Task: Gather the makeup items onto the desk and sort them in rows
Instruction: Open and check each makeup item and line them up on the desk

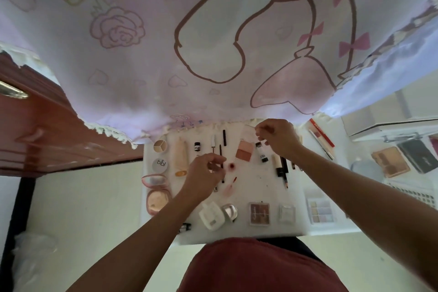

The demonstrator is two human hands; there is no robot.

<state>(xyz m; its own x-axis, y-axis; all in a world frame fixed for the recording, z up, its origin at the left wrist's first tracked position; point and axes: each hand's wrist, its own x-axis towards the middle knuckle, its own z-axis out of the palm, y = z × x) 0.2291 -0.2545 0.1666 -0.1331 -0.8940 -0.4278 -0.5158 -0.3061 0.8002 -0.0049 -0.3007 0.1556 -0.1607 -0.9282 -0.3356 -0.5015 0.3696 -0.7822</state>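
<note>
Reaches forward with both arms bare, left forearm rising from lower left, right forearm from lower right, wrists angling toward centre. Holds left hand nearer to body, back of hand up, fingers curled inward, thumb tip against fingertips in pinch. Holds right hand farther out and to right, knuckles up, fingers curled, thumb and forefinger tips drawn close. Hands apart, not touching each other. Cannot tell whether either pinch encloses anything. Wrists roughly straight, elbows out of view.
</note>
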